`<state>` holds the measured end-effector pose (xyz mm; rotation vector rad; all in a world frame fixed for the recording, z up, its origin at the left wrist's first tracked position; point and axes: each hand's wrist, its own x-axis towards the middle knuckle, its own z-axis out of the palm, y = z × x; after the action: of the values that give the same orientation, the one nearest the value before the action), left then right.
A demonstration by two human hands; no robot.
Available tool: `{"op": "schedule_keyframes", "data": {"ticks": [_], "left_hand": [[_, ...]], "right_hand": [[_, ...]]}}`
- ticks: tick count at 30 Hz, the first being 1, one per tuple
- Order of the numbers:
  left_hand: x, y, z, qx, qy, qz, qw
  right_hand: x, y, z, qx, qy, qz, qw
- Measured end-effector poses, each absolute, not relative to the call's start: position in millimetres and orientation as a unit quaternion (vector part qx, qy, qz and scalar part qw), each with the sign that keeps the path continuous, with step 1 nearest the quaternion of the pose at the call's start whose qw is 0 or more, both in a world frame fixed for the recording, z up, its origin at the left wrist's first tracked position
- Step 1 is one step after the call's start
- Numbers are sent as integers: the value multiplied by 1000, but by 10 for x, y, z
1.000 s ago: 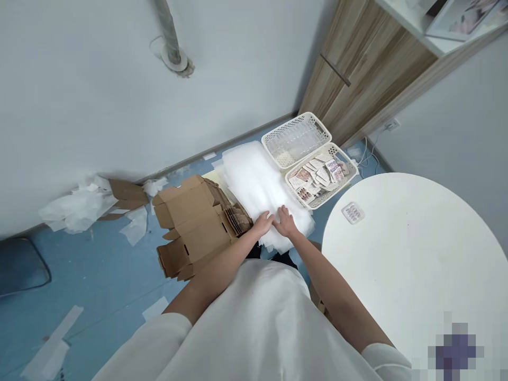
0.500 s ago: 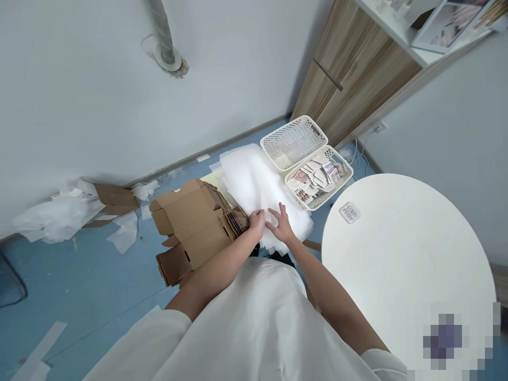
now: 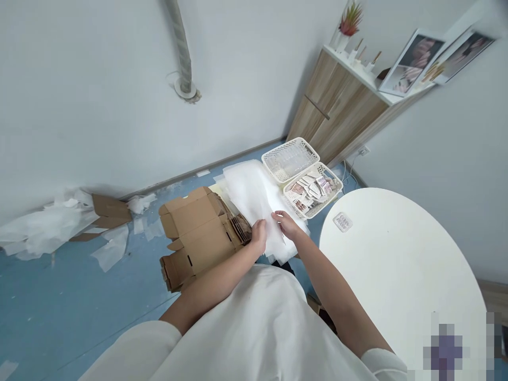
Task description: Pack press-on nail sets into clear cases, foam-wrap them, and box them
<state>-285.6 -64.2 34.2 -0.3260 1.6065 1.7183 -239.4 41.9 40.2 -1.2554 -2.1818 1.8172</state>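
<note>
A stack of thin white sheets (image 3: 254,190) lies in front of me, with several edges fanned near my body. My left hand (image 3: 259,235) is closed at the near left part of the stack, its fingers wrapped on a sheet edge. Over the right part of the stack, my right hand (image 3: 286,224) has its fingers closed together on a white sheet, which looks slightly lifted between the hands. Flattened brown cardboard boxes (image 3: 206,227) lie in a pile just left of my left hand.
Two white baskets (image 3: 320,165) stand beyond the sheets, one holding small cards. A round white table (image 3: 400,254) is at right with a small clear pack (image 3: 343,222). A cabinet (image 3: 341,106) stands behind; torn packing (image 3: 47,225) litters the left floor.
My right hand's spread fingers have come together on the sheet. My left hand has shifted slightly toward me. The camera view has tilted up, showing more of the cabinet top.
</note>
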Motion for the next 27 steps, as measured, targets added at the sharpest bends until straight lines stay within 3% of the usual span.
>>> {"op": "schedule_keyframes", "data": {"ticks": [5,12,19,22,27], "left_hand": [[-2787,-752,398,-103,593,712,361],[-2656,-758,435,-56,592,705,387],[-2444,-590,392,-28,759,519,391],[-2297,-465,388,-23,796,447,408],[-1892,-196,457,25,754,448,479]], "right_hand": [[-2438,445,531,-422,-728,535,79],[-2389,534,771,-355,-834,412,87],[-1917,742,1113,-267,-903,296,160],[-1531,846,1260,-304,-886,281,211],[-683,960,1380,-431,-800,291,300]]}}
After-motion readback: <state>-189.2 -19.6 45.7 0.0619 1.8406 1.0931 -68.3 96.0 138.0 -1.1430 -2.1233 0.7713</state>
